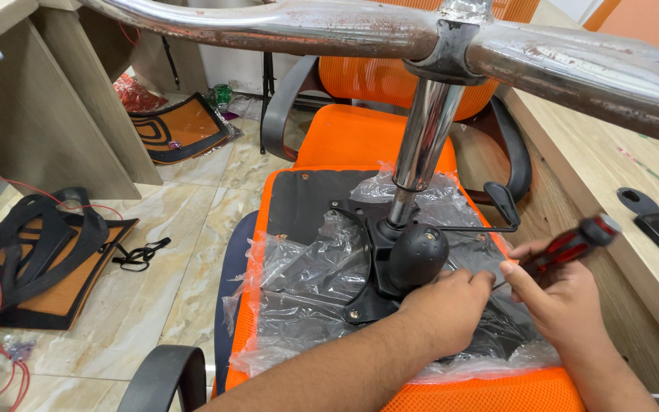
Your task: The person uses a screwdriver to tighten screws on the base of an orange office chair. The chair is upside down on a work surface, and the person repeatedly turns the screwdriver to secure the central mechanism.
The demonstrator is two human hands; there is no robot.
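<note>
Overturned orange chair seat (322, 191), underside up, wrapped in loose clear plastic (306, 267); black mechanism plate (368, 259) bolted at centre with round black knob (419, 255) and chrome gas column (425, 145) rising to the rusted chrome base (345, 27), which bars my upper view. My left hand (444, 305) rests with curled fingers on the plate just beside the knob. My right hand (566, 301) grips a red-and-black screwdriver (573, 243). Around: second orange chair (368, 84) behind, desk (612, 160) right, mesh backrests (40, 259) on the tiled floor (184, 252).
</note>
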